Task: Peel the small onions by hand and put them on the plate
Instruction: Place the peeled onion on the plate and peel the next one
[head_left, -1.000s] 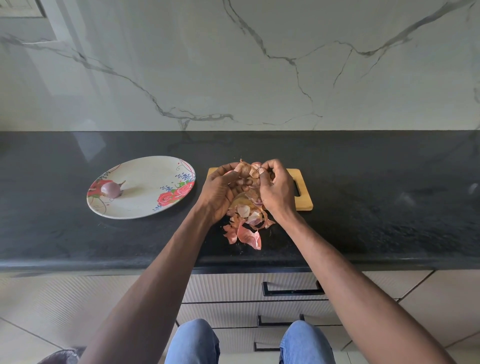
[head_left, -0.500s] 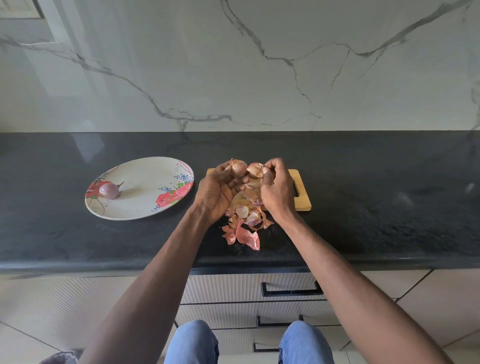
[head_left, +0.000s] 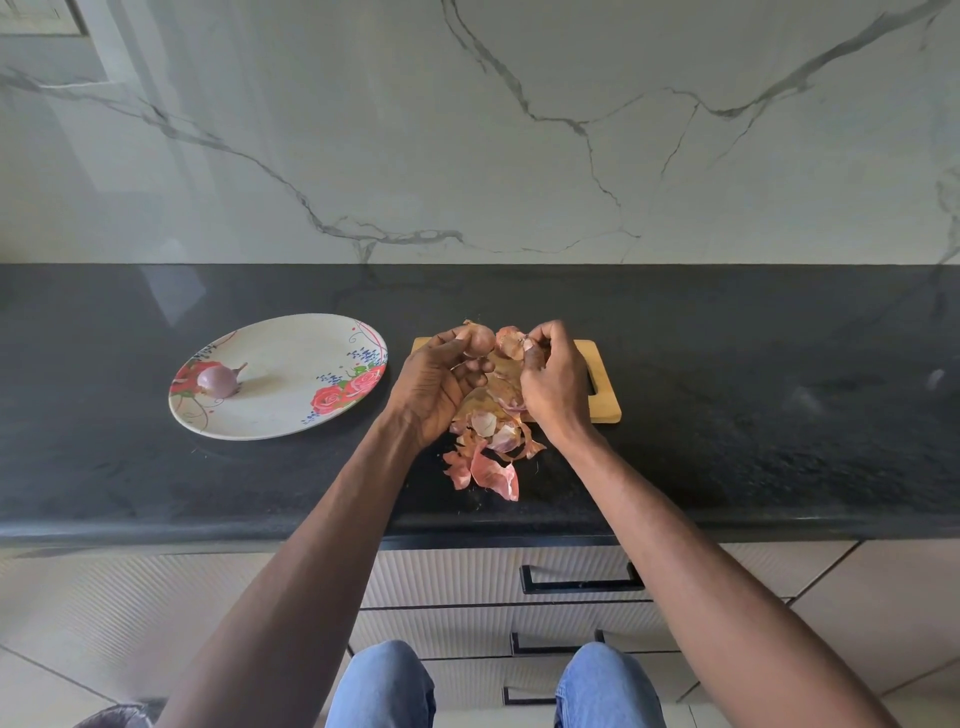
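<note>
Left hand (head_left: 434, 387) cupped a smooth round small onion (head_left: 479, 339); right hand (head_left: 553, 387) pinched papery torn skin (head_left: 511, 343) over the wooden board (head_left: 605, 400). Versus half a second earlier, hands sat further apart. Glossy peeled onion (head_left: 217, 381) unmoved on floral plate (head_left: 291, 384).

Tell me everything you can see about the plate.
The plate is round and shallow, cream-white, with red roses, green leaves and small blue sprigs printed near its rim; it looks like melamine or ceramic. It lies flat on the black counter, left of the board and apart from it. One peeled onion rests on its left part. Neither hand touches it.
</note>
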